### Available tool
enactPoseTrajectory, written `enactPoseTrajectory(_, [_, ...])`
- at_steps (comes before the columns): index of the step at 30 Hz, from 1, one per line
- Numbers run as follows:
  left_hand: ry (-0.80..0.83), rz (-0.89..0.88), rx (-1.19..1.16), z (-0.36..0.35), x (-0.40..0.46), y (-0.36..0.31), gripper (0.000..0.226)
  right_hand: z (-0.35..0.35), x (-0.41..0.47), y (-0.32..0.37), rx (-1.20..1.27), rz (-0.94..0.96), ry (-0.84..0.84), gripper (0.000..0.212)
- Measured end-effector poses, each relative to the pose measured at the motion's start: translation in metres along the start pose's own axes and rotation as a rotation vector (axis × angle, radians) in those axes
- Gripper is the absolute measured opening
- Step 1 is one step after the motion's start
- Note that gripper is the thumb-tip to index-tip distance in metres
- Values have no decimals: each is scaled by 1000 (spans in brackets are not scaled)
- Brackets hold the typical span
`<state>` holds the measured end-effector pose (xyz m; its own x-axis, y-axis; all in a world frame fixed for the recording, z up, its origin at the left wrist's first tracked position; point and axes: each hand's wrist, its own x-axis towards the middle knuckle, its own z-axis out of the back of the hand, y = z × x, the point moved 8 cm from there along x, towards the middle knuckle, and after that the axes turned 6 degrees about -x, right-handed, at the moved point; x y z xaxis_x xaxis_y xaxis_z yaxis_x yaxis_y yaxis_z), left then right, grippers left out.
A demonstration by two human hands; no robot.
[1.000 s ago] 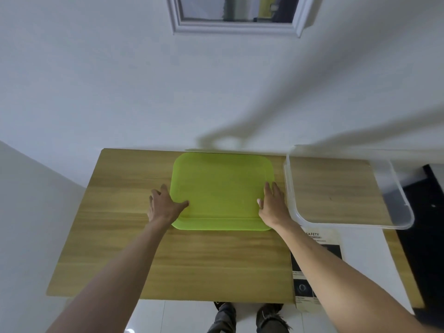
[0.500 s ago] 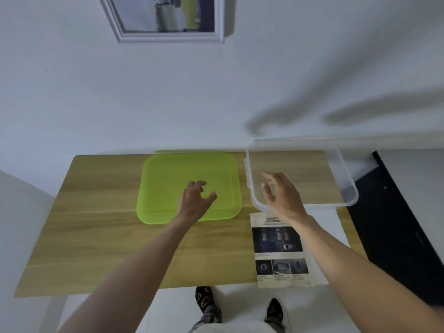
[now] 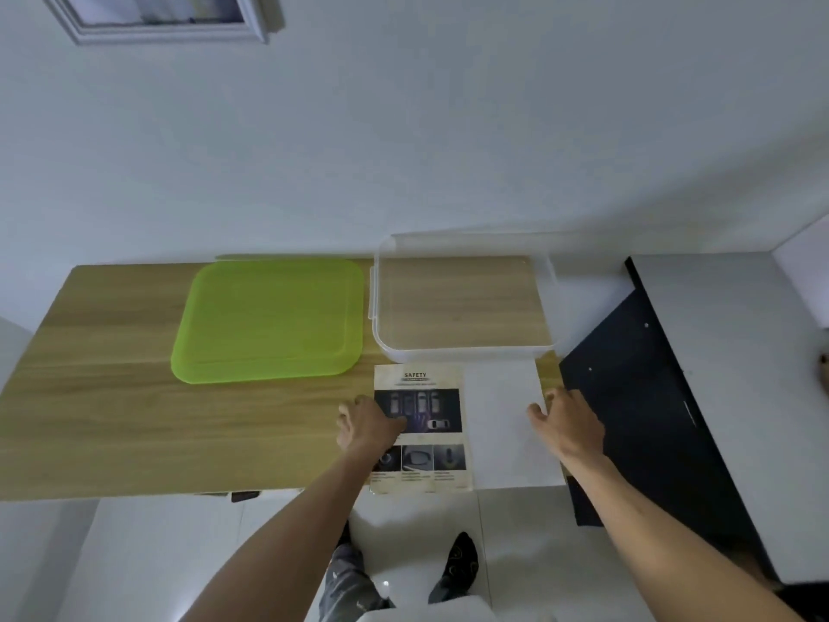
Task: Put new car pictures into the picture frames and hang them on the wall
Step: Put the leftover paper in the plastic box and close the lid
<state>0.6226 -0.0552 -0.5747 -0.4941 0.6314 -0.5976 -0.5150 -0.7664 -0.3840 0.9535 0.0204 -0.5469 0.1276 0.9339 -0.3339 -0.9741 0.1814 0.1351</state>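
Note:
A printed car picture [image 3: 430, 424], headed SAFETY, lies on the wooden table [image 3: 134, 424] beside a blank white sheet [image 3: 507, 424]. My left hand [image 3: 368, 424] rests on the car picture's left edge, thumb on the print, fingers loosely bent. At the white sheet's right edge my right hand [image 3: 567, 426] touches down, fingers bent; whether it pinches the sheet I cannot tell. A white picture frame [image 3: 166, 20] hangs on the wall at the upper left.
A green tray [image 3: 269, 321] lies at the back of the table. A clear plastic box [image 3: 462, 303] stands to its right. A black unit [image 3: 650, 397] stands right of the table. My feet show on the white floor below.
Both hands left the green tray and moved right and nearer, down onto the papers. The view swung right, so the wall frame slid to the upper left.

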Motion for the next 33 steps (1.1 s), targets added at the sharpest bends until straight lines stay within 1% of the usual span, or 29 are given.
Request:
enactPoseTrajectory(2, [-19,31,26,-12,-15,-3,85,-12,-3,-8,-41,-53,103,49])
enactPoseTrajectory(5, [-49,71,18,-23,-27,-7,90,-23,-4,-5,-71,-54,156,64])
enactPoseTrajectory(9, [-78,161,-67,-30,-29,-4,85,-31,0,0,3,-88,188,65])
enactPoseTrajectory(14, [-50,218,-171,-29,-26,6,94,-41,7,-8,196,-142,270,76])
enactPoseTrajectory(17, [-56,214,-215,-26,-23,14,87,-44,7,-14,274,-172,321,83])
enactPoseTrajectory(20, [-77,215,-322,-26,-22,20,79,-45,6,-17,297,-174,328,88])
enactPoseTrajectory(23, [-94,186,-455,-26,-20,22,63,-44,6,-18,305,-164,317,90])
enactPoseTrajectory(25, [-81,172,-541,-25,-21,21,50,-43,7,-17,309,-150,310,90])
enactPoseTrajectory(27, [-77,167,-604,-23,-25,21,43,-40,6,-17,323,-140,303,87])
enactPoseTrajectory(29, [-74,165,-644,-21,-29,21,42,-39,6,-19,358,-145,298,78])
enactPoseTrajectory(31, [-70,157,-682,-18,-32,23,44,-41,6,-21,437,-160,303,64])
enactPoseTrajectory(33, [-63,155,-743,-17,-33,29,43,-43,5,-21,530,-154,333,56])
